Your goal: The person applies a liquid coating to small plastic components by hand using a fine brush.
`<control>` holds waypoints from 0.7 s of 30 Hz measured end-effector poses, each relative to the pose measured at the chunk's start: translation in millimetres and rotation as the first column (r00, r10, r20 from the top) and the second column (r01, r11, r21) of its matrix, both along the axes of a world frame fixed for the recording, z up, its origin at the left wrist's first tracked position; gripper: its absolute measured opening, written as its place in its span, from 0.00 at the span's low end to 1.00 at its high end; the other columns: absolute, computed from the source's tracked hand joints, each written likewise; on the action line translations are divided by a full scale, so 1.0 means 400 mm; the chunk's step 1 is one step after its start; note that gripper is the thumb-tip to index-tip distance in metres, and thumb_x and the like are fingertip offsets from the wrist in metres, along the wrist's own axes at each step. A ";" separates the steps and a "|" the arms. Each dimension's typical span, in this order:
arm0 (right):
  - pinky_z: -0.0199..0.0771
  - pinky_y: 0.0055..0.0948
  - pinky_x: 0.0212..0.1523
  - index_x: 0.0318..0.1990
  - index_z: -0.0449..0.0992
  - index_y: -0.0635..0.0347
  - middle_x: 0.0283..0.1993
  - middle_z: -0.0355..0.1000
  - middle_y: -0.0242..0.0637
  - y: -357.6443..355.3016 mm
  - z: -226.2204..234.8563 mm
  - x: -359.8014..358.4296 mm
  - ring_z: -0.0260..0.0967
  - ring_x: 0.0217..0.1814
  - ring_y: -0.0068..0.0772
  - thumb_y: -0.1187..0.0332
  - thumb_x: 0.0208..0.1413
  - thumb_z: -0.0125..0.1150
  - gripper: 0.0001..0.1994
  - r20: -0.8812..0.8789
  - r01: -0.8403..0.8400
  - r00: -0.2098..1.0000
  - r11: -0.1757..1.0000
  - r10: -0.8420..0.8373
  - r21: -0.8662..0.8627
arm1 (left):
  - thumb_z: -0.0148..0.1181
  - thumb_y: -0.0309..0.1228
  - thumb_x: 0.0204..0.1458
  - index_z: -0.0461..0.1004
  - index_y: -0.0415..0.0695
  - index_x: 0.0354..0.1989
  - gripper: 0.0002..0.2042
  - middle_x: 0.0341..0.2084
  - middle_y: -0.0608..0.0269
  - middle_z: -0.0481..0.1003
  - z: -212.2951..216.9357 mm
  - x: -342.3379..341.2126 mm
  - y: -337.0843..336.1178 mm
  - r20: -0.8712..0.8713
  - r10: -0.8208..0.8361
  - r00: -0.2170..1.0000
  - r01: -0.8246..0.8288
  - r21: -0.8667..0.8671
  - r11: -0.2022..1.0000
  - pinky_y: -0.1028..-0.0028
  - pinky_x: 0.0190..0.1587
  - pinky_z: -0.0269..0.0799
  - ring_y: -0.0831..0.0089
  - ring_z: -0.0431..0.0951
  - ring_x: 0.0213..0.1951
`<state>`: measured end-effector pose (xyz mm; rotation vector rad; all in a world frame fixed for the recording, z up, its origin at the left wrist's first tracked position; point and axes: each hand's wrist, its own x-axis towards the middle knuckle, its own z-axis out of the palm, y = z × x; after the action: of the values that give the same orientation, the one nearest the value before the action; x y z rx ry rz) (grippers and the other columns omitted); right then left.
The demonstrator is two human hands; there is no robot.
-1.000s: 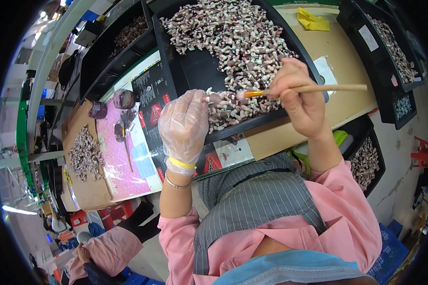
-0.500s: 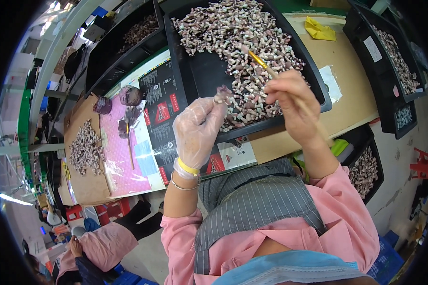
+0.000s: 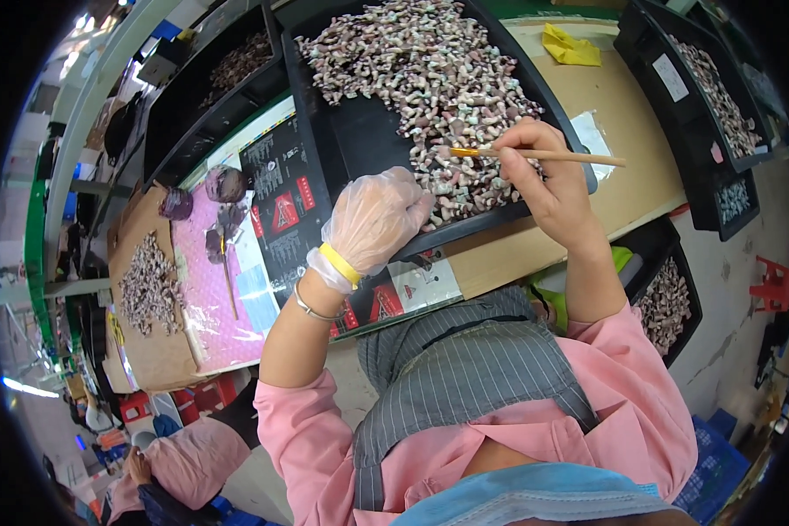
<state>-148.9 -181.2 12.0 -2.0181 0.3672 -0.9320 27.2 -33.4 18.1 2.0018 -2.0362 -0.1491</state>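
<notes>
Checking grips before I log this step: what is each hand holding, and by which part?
The bare right hand pinches a thin wooden-handled brush near its orange ferrule end. The clear-gloved left hand is curled over the black tray; whether it holds a piece cannot be told.

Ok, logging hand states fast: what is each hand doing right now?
Left hand: gloved, fingers curled over the small pieces at the black tray; any hold cannot be told.
Right hand: bare, closed on a thin brush.
</notes>
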 end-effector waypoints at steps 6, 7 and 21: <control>0.57 0.32 0.50 0.34 0.72 0.57 0.31 0.69 0.30 -0.026 -0.009 0.003 0.67 0.37 0.31 0.68 0.56 0.56 0.03 0.000 -0.012 1.000 0.986 0.012 -0.165 | 0.63 0.35 0.46 0.74 0.39 0.27 0.11 0.24 0.56 0.74 0.015 -0.001 -0.019 -0.250 0.181 0.951 -0.166 0.080 0.983 0.67 0.30 0.71 0.59 0.77 0.27; 0.57 0.32 0.50 0.33 0.72 0.57 0.31 0.69 0.30 -0.025 -0.010 0.004 0.67 0.37 0.31 0.68 0.56 0.56 0.03 0.038 0.008 0.999 0.991 -0.003 -0.135 | 0.64 0.36 0.46 0.74 0.39 0.29 0.12 0.24 0.56 0.74 0.016 -0.004 -0.021 -0.279 0.225 0.934 -0.214 0.069 0.974 0.67 0.30 0.71 0.60 0.77 0.26; 0.63 0.26 0.36 0.35 0.73 0.59 0.30 0.69 0.31 -0.026 -0.015 -0.029 0.65 0.33 0.25 0.69 0.57 0.57 0.04 0.215 -0.107 0.974 0.984 0.075 0.144 | 0.60 0.24 0.45 0.75 0.41 0.32 0.05 0.27 0.57 0.76 0.004 0.004 0.035 -0.458 0.313 0.832 -0.361 -0.018 0.933 0.70 0.33 0.72 0.63 0.77 0.30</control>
<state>-160.4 -191.7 5.9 -1.7618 0.2213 -1.0155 29.0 -19.4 19.8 1.9956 -1.3573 -0.3838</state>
